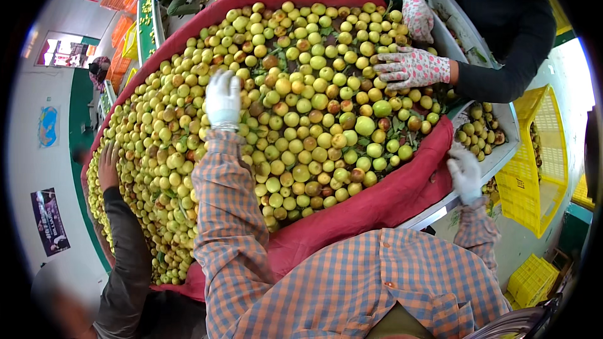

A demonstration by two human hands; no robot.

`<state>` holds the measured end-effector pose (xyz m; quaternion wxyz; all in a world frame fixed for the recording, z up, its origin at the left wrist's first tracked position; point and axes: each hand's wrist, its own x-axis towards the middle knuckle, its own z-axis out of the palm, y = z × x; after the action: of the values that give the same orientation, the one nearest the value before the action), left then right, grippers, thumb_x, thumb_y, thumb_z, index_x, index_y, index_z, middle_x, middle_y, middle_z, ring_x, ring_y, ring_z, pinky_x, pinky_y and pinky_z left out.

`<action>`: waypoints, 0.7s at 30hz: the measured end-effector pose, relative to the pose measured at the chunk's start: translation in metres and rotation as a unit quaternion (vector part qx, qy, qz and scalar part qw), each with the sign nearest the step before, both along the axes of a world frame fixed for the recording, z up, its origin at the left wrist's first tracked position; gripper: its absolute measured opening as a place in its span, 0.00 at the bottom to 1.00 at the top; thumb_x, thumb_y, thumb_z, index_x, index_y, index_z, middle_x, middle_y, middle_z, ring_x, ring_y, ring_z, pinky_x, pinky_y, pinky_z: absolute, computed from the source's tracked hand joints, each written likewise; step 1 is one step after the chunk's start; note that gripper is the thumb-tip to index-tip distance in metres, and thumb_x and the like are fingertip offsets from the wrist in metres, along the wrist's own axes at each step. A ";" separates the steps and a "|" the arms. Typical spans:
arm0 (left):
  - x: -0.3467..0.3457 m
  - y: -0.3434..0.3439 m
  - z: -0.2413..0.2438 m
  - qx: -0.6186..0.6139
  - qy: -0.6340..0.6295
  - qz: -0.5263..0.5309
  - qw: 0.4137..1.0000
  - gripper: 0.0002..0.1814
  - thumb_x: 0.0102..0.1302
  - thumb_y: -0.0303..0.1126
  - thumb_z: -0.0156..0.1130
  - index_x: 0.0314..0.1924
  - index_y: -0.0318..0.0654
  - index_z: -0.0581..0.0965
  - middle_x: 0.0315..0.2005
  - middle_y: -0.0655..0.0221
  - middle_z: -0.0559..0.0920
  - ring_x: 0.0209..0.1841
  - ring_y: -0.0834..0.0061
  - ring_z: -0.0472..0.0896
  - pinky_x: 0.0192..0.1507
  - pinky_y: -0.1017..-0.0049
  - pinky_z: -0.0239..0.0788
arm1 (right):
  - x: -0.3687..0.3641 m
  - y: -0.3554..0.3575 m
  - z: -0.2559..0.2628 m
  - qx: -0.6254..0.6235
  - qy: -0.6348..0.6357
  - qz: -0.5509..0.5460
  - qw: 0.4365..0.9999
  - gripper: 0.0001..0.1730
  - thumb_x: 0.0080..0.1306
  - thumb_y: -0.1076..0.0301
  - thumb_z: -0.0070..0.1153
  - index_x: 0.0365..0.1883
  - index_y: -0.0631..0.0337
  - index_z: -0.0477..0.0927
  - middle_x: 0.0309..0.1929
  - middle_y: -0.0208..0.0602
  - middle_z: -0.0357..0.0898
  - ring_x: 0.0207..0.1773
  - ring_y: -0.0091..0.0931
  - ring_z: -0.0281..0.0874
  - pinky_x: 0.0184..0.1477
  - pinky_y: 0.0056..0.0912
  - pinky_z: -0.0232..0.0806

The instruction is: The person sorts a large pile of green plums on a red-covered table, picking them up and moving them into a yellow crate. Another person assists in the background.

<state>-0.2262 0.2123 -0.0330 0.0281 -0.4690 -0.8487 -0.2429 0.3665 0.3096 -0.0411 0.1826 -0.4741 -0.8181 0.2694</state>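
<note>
A broad heap of yellow-green jujubes [301,103], some with reddish-brown patches, lies on a red quilted cloth [358,212] in front of me. My left hand [224,99], in a white glove, reaches palm down onto the middle of the heap. Its fingers are extended among the fruit; the palm is hidden. Over at the right, my right hand [465,176], also white-gloved, hovers by the cloth's edge and the metal chute [501,143]. Its fingers are partly bent, and whether it holds anything is unclear. More jujubes [478,127] sit in that chute.
Across the heap, a co-worker's flower-patterned gloves [414,67] touch the fruit. Another person's bare hand [109,165] rests on its left side. Yellow plastic crates [537,160] stand at the right. Loose leaves [282,61] lie among the jujubes. A sorting conveyor [147,23] runs behind.
</note>
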 end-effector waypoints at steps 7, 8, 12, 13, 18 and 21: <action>-0.035 -0.039 -0.009 -0.160 0.034 0.128 0.978 0.33 0.63 0.56 0.61 0.64 0.48 0.74 0.72 0.54 0.60 0.66 0.50 0.70 0.62 0.59 0.67 | -0.004 -0.023 0.014 0.047 -0.129 0.009 0.991 0.07 0.65 0.67 0.58 0.37 0.59 0.82 0.37 0.42 0.82 0.40 0.43 0.78 0.45 0.45 0.67; -0.034 -0.033 -0.017 -0.151 0.070 0.128 0.978 0.34 0.62 0.56 0.61 0.64 0.49 0.73 0.73 0.53 0.58 0.69 0.48 0.65 0.64 0.57 0.66 | 0.008 -0.032 0.008 0.045 -0.139 0.011 0.989 0.07 0.65 0.67 0.57 0.37 0.59 0.82 0.36 0.42 0.81 0.40 0.43 0.78 0.45 0.45 0.67; -0.037 -0.009 -0.054 -0.199 0.118 0.145 0.962 0.39 0.62 0.66 0.53 0.68 0.55 0.70 0.73 0.48 0.55 0.77 0.47 0.47 0.75 0.43 0.29 | -0.003 -0.040 0.006 0.076 -0.093 -0.060 0.991 0.08 0.65 0.66 0.56 0.37 0.59 0.81 0.33 0.43 0.80 0.39 0.44 0.77 0.44 0.45 0.67; -0.027 0.005 -0.051 -0.197 0.112 0.144 0.963 0.40 0.61 0.69 0.52 0.68 0.58 0.69 0.73 0.49 0.56 0.77 0.49 0.46 0.74 0.41 0.24 | -0.002 -0.041 0.007 0.069 -0.100 -0.061 0.991 0.08 0.65 0.65 0.56 0.37 0.59 0.81 0.33 0.43 0.80 0.39 0.44 0.77 0.44 0.45 0.67; 0.025 0.015 -0.051 -0.084 0.039 0.035 0.995 0.36 0.60 0.66 0.57 0.66 0.61 0.72 0.72 0.49 0.59 0.74 0.41 0.52 0.73 0.40 0.31 | -0.005 -0.036 0.006 0.063 -0.113 -0.018 0.991 0.08 0.66 0.65 0.55 0.37 0.60 0.82 0.32 0.44 0.80 0.37 0.44 0.78 0.42 0.44 0.68; 0.107 0.051 -0.039 -0.101 0.022 -0.002 0.995 0.34 0.60 0.63 0.59 0.65 0.63 0.72 0.72 0.57 0.62 0.70 0.30 0.53 0.69 0.32 0.36 | 0.000 -0.040 0.008 0.044 -0.135 -0.038 0.989 0.10 0.68 0.64 0.54 0.38 0.60 0.82 0.35 0.44 0.82 0.39 0.42 0.80 0.44 0.41 0.70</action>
<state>-0.1193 0.2632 -0.0722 -0.0013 -0.4766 -0.8670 -0.1456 0.3668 0.2701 -0.0326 0.1016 -0.5283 -0.8277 0.1595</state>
